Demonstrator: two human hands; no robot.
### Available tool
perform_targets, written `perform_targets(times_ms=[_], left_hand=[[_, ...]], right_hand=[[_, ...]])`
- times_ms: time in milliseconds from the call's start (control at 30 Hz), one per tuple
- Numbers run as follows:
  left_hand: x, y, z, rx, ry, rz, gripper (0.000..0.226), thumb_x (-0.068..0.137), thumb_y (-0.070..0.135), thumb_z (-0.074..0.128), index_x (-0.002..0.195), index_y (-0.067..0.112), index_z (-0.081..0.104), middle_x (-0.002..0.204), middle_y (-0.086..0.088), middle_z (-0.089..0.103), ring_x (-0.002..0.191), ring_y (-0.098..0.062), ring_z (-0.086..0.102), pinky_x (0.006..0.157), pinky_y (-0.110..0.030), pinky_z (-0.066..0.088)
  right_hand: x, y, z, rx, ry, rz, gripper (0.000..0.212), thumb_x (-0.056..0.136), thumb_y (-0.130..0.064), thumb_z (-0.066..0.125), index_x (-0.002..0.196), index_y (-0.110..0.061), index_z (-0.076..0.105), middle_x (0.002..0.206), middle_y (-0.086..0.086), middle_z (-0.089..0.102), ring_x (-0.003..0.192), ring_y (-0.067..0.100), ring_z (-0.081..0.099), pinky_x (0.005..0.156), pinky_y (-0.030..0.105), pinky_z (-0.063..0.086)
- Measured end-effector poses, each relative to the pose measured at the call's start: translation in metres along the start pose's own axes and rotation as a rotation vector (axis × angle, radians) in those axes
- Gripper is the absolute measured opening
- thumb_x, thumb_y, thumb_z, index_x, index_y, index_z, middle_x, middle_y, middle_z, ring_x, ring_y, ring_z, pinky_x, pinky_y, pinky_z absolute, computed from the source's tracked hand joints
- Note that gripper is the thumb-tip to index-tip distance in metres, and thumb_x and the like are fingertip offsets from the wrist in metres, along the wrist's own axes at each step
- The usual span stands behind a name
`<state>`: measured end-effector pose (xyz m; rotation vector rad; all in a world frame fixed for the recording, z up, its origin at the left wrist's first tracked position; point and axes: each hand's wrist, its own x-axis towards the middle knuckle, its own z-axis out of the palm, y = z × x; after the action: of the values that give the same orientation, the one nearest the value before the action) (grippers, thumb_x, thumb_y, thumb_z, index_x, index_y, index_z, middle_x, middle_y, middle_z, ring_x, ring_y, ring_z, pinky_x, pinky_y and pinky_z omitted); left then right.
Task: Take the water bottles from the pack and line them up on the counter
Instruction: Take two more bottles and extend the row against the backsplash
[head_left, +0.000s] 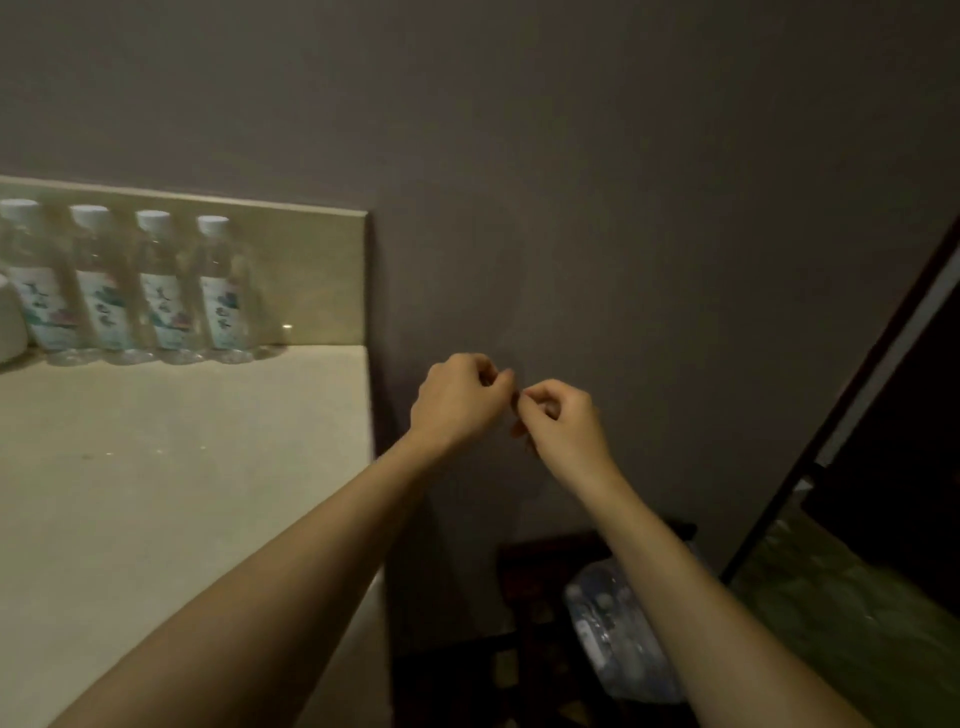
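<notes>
Several clear water bottles (161, 283) with white caps and pale printed labels stand in a row at the back of the beige counter (156, 493), against the backsplash. The plastic-wrapped pack (608, 639) of bottles lies low at the right, partly hidden by my right forearm. My left hand (457, 402) and my right hand (563, 423) are raised in front of the wall, right of the counter's end. Their curled fingertips meet and pinch a small dark scrap (516, 402); what it is I cannot tell.
A white rounded object (8, 322) sits at the counter's far left edge. The pack rests on a dark wooden stand (524, 582) below the counter's right end. A dark-framed panel (852, 395) slants along the right. The grey wall (571, 208) is close ahead.
</notes>
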<state>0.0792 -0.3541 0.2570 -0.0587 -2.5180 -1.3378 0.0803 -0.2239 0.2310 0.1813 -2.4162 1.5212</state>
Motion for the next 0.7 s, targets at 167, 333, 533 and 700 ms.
perform_targets(times_ms=[167,333,533,700], left_hand=[[-0.022,0.042,0.101,-0.032,-0.148,-0.055,0.031,0.093,0.039,0.053,0.081,0.015,0.069,0.083,-0.01,0.072,0.083,-0.03,0.07,0.083,-0.046,0.058],[-0.048,0.054,0.2,-0.041,-0.31,-0.137,0.033,0.092,0.036,0.056,0.072,0.011,0.065,0.075,-0.009,0.07,0.078,-0.028,0.068,0.075,-0.036,0.057],[-0.074,0.035,0.308,-0.056,-0.504,-0.244,0.035,0.09,0.037,0.06,0.073,0.008,0.069,0.068,-0.009,0.071,0.067,-0.024,0.069,0.069,-0.035,0.057],[-0.068,0.008,0.386,-0.064,-0.593,-0.318,0.031,0.094,0.028,0.055,0.076,0.008,0.069,0.063,-0.003,0.067,0.054,-0.013,0.064,0.052,-0.025,0.051]], right_hand=[[-0.024,0.068,-0.087,0.05,0.085,0.094,0.02,0.092,-0.021,0.06,0.073,-0.018,0.062,0.062,0.0,0.066,0.055,0.013,0.057,0.06,0.035,0.046],[-0.048,0.141,-0.154,0.071,0.14,0.24,0.023,0.09,-0.021,0.061,0.067,-0.019,0.059,0.053,-0.004,0.062,0.048,0.012,0.053,0.054,0.031,0.042],[-0.075,0.226,-0.21,0.03,0.154,0.455,0.02,0.093,-0.023,0.058,0.075,-0.016,0.06,0.064,0.006,0.063,0.055,0.018,0.055,0.057,0.035,0.045],[-0.065,0.285,-0.238,-0.011,0.135,0.617,0.01,0.092,-0.023,0.06,0.085,-0.016,0.062,0.073,0.007,0.067,0.063,0.019,0.061,0.066,0.038,0.052]])
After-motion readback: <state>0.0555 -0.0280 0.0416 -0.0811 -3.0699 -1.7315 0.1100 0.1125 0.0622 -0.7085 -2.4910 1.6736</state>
